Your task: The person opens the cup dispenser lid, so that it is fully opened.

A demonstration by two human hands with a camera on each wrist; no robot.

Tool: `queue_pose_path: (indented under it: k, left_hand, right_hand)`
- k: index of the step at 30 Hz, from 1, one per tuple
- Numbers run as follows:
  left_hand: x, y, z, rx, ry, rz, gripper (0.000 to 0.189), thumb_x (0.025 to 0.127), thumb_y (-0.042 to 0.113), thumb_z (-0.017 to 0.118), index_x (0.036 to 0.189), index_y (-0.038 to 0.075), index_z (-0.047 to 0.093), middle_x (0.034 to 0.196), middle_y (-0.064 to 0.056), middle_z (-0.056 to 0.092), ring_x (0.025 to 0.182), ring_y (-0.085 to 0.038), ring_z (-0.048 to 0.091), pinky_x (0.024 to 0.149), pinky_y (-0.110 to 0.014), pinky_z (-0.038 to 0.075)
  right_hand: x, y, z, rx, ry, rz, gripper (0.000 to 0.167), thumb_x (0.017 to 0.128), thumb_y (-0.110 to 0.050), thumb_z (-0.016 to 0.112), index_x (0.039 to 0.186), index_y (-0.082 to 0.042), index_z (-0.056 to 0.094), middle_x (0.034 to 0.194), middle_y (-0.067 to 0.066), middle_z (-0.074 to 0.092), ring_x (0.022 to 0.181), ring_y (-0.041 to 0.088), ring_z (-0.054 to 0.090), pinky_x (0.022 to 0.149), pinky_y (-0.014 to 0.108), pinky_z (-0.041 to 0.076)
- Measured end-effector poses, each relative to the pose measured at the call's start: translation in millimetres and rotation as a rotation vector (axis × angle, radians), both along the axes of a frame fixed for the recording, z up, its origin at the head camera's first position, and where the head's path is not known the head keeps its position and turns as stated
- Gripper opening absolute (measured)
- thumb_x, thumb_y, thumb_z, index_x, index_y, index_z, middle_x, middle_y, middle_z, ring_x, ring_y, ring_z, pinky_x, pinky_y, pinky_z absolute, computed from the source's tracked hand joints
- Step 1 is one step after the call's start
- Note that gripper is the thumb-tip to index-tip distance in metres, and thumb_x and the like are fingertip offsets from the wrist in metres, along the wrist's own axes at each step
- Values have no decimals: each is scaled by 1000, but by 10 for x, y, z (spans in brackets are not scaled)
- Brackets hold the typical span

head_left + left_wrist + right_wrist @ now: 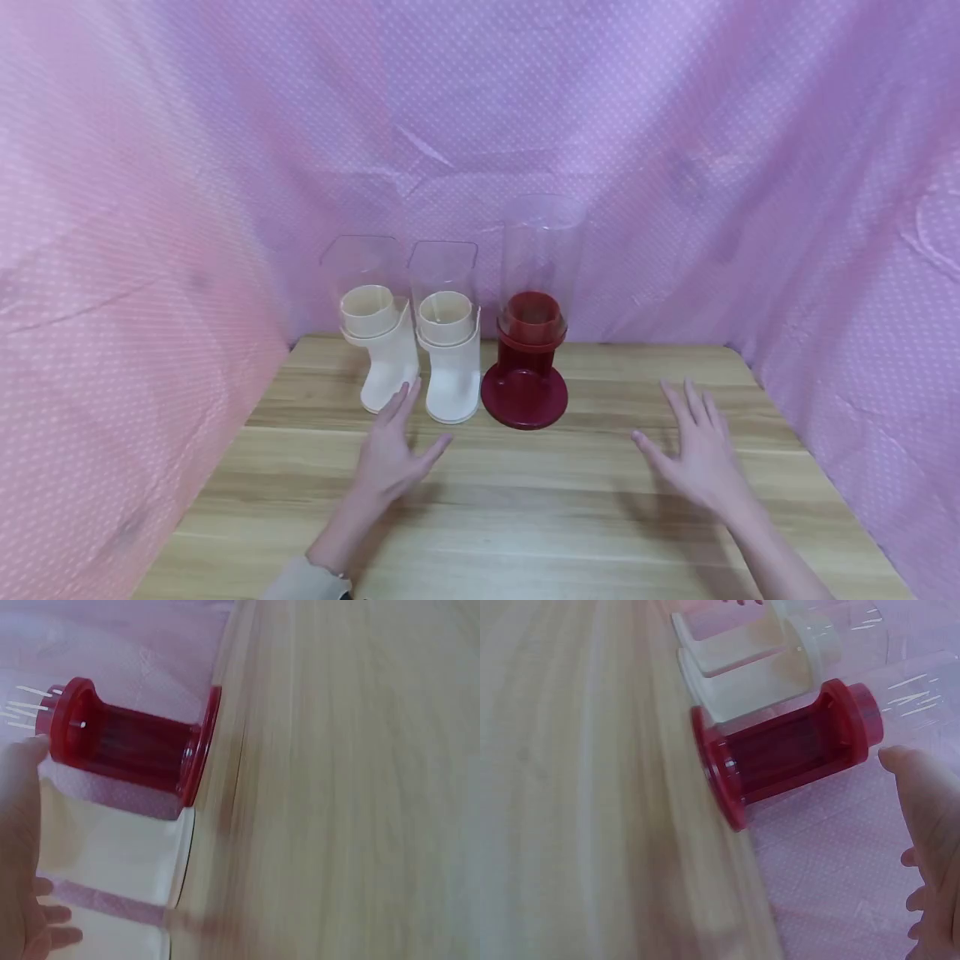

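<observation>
My left hand (pixel 390 458) hovers over the wooden table with its fingers spread, holding nothing. Its fingertips overlap the base of the left cream stand (pixel 388 367) in the head view. Beside that stands a second cream stand (pixel 452 371); each carries a ring-shaped collar and a clear, open-topped tube. To their right is a dark red stand (pixel 525 400) with a round base and a taller clear tube (pixel 543 250). My right hand (pixel 705 458), also spread and holding nothing, is over the table to the right of the red stand (pixel 780 754), apart from it.
All three stands are upright in a row near the back edge of the wooden table (pixel 525 517). A pink cloth with white dots (pixel 645 150) hangs behind the table and along both sides.
</observation>
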State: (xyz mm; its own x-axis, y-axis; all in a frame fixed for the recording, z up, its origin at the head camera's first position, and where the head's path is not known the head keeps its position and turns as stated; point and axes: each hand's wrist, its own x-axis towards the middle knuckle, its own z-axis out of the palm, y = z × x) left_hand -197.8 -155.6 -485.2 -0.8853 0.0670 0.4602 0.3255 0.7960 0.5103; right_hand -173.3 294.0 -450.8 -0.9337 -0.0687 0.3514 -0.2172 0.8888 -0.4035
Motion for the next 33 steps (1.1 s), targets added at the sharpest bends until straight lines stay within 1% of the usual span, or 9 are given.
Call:
queue_pose_path:
  k: [3, 7, 10, 15, 18, 20, 25, 29, 33]
  left_hand:
    - [-33, 92, 15, 57, 62, -20, 89, 89, 50, 80, 163, 15, 44, 164, -13, 50, 147, -40, 52, 112, -65, 50]
    - [-125, 267, 39, 115, 135, -65, 82, 89, 43, 80, 158, 11, 51, 158, -10, 58, 142, -37, 59, 112, -59, 53]
    - [-200, 400, 59, 161, 147, -102, 79, 88, 40, 81, 156, 10, 54, 155, -10, 61, 141, -36, 61, 115, -54, 52]
    - [-333, 636, 54, 228, 144, -146, 78, 89, 39, 80, 155, 6, 54, 156, -12, 60, 142, -33, 60, 118, -50, 50]
    - [-414, 761, 60, 275, 156, -172, 77, 90, 37, 80, 153, 0, 55, 155, -15, 60, 142, -34, 60, 117, -51, 51]
    - [-467, 838, 66, 319, 144, -187, 77, 91, 36, 80, 153, 0, 54, 156, -15, 59, 142, -33, 60, 115, -51, 53]
    - [-631, 1005, 71, 395, 82, -194, 80, 92, 40, 78, 158, 6, 49, 159, -13, 56, 143, -32, 59, 110, -52, 57]
    - [-780, 1120, 48, 416, 39, -191, 84, 93, 44, 76, 162, 8, 44, 163, -11, 52, 147, -31, 55, 116, -52, 52]
    - [-907, 1188, 35, 426, 32, -188, 88, 94, 46, 74, 164, 6, 39, 166, -12, 48, 152, -31, 49, 123, -52, 45]
  right_hand:
    - [-124, -47, 152, -19, 29, 36, 93, 98, -51, 69, 169, -12, 24, 172, 37, 15, 154, 67, 15, 116, 87, 18]
    - [-289, -135, 399, -34, 45, 59, 93, 99, -51, 68, 171, -16, 21, 175, 32, 12, 157, 63, 14, 116, 87, 19]
    - [-428, -247, 593, -45, 51, 76, 94, 98, -52, 69, 171, -18, 21, 176, 29, 12, 158, 60, 15, 118, 85, 19]
    - [-635, -444, 831, -59, 54, 112, 95, 98, -53, 69, 172, -19, 20, 177, 25, 13, 161, 55, 15, 121, 82, 20]
    - [-740, -559, 912, -75, 50, 138, 95, 98, -55, 68, 172, -20, 18, 178, 23, 13, 162, 51, 14, 123, 80, 20]
    - [-803, -628, 947, -86, 45, 150, 96, 98, -56, 68, 172, -21, 17, 178, 21, 13, 163, 50, 15, 124, 79, 20]
    - [-929, -767, 1011, -111, 54, 163, 99, 98, -59, 67, 172, -19, 16, 178, 17, 17, 164, 46, 18, 126, 76, 22]
    - [-1016, -843, 1033, -148, 72, 164, 101, 96, -57, 69, 172, -16, 16, 178, 15, 21, 163, 44, 23, 128, 72, 23]
    - [-1112, -934, 1033, -177, 49, 153, 104, 94, -60, 69, 172, -19, 14, 178, 13, 24, 162, 43, 26, 128, 70, 26]
